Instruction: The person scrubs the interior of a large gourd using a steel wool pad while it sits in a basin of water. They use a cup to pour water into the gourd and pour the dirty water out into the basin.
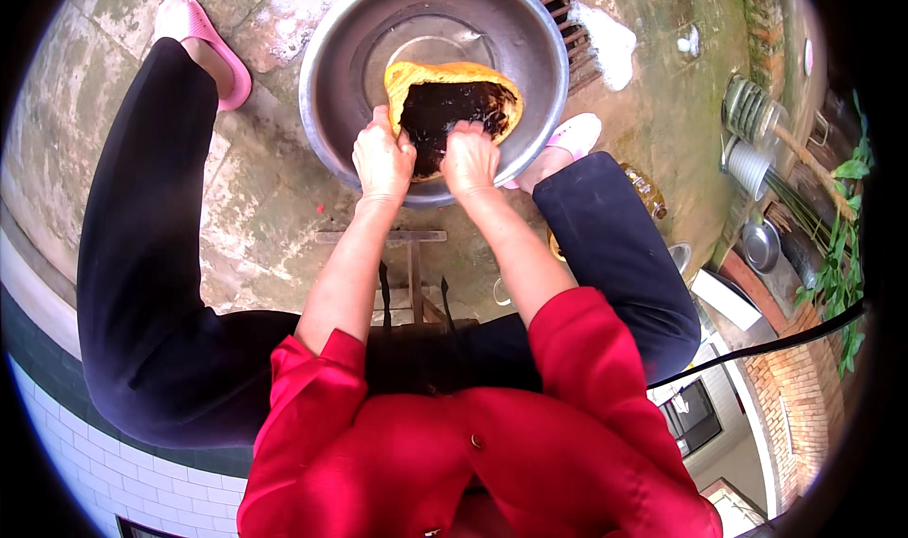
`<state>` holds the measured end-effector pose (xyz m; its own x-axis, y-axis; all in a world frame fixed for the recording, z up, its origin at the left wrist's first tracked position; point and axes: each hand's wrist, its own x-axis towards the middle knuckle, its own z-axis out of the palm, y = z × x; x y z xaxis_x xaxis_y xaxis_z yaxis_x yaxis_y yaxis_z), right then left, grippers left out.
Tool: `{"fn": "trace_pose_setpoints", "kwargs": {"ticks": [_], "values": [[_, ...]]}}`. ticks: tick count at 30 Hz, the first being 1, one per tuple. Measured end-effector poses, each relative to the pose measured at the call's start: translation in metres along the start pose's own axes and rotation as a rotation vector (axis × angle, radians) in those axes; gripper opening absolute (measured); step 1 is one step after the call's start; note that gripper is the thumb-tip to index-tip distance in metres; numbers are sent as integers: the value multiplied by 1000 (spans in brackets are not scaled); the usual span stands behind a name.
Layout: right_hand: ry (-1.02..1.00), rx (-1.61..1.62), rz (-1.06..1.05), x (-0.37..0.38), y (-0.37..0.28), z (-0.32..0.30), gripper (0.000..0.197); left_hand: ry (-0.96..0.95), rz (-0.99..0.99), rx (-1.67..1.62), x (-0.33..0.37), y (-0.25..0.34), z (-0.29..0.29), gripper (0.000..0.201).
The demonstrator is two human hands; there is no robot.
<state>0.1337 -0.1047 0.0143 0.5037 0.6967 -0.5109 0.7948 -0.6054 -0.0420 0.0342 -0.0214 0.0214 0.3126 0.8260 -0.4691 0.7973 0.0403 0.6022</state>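
Inside a wide metal basin (pixel 326 84) lies a yellow-orange soft-looking piece (pixel 445 71), shaped like a pouch or cap, with a dark, wet-looking inside; its exact kind I cannot make out. My left hand (pixel 383 163) is closed on its left edge, thumb toward the dark inside. My right hand (pixel 470 163) is at the near right edge, its curled fingers against the dark inside, the fingertips partly hidden. A little liquid seems to lie on the basin's bottom.
A floor drain grate (pixel 579 46) and white foam (pixel 605 46) lie right of the basin. My feet in pink slippers (pixel 227 60) flank it. A wooden stool (pixel 413 264) stands below. Buckets (pixel 750 167), a bottle (pixel 645 190) and plants (pixel 851 174) are at the right.
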Motion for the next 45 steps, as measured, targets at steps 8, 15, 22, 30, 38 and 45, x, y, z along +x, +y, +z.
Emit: {"fn": "trace_pose_setpoints", "kwargs": {"ticks": [8, 15, 22, 30, 38, 45], "values": [[-131, 264, 34, 27, 9, -29, 21, 12, -70, -90, 3, -15, 8, 23], [-26, 80, -22, 15, -6, 15, 14, -29, -78, -37, -2, 7, 6, 18], [-273, 363, 38, 26, -4, -24, 21, -20, -126, -104, -3, -8, 11, 23], [-90, 70, -53, 21, 2, 8, 15, -20, -100, -112, -1, 1, 12, 23], [-367, 392, 89, 24, -4, -31, 26, -19, -172, -321, 1, -25, 20, 24], [-325, 261, 99, -8, -34, -5, 22, 78, -153, -362, -8, -21, 28, 21]]}}
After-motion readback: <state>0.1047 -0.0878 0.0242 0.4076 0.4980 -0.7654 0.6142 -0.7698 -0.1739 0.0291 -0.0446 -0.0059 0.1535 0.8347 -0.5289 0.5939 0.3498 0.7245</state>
